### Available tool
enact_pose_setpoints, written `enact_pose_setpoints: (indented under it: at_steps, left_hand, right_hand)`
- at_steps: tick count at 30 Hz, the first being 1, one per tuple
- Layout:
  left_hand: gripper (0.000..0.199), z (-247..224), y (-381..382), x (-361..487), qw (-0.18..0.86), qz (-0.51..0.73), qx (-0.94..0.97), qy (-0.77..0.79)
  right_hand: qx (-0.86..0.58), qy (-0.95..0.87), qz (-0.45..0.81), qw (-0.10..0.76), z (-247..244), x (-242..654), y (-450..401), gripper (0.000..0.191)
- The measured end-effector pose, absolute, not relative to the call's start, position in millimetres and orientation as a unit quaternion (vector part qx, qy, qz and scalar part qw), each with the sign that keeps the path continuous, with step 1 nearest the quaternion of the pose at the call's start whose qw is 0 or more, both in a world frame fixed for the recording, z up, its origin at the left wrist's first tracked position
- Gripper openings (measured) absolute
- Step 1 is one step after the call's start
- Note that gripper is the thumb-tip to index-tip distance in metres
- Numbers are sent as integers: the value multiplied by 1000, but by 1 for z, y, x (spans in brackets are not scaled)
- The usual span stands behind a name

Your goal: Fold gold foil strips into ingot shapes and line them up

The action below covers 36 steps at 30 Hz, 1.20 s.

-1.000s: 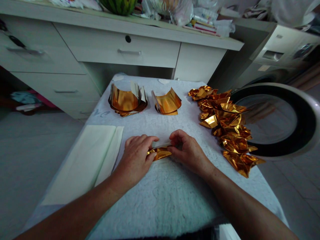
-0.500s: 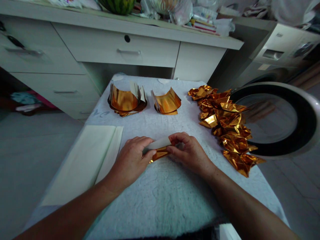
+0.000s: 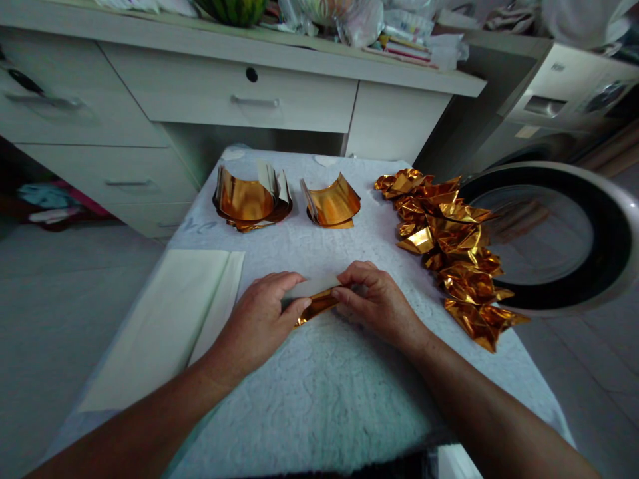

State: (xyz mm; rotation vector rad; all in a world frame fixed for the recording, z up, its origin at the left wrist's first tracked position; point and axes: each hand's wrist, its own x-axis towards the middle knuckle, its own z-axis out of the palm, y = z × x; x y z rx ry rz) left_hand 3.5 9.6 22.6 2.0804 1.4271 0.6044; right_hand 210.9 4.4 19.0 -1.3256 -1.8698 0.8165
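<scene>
Between my hands is a gold foil paper (image 3: 319,305), its white back showing along the upper side and the shiny gold along the lower. My left hand (image 3: 267,313) pinches its left end between thumb and fingers. At the right end, my right hand (image 3: 372,296) grips it the same way. Beyond my hands stand two stacks of curled gold foil sheets, a larger stack (image 3: 247,199) at left and a smaller stack (image 3: 333,201) beside it. To the right lies a row of folded gold foil pieces (image 3: 444,233).
Folded white paper (image 3: 160,319) lies on the cloth-covered table (image 3: 319,392) at left. Behind the table is a white drawer counter (image 3: 299,100) with a watermelon (image 3: 232,10) and plastic bags on top. A washing machine's open round door (image 3: 612,239) borders the right side.
A little more of the gold side shows between my thumbs. Both hands keep their hold with hardly any movement, and the view has shifted slightly.
</scene>
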Motion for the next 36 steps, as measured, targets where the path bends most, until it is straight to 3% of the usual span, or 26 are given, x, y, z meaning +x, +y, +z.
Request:
enact_pose_setpoints:
  at_steps: [25,36]
  left_hand:
    - [15,19,10,1,280,218,772,527]
    - [25,23,7,2,308,237,748,539]
  right_hand:
    - [-518,-728,293,339,24,208,3,13]
    - [-546,-727,279,309,19,209,8,16]
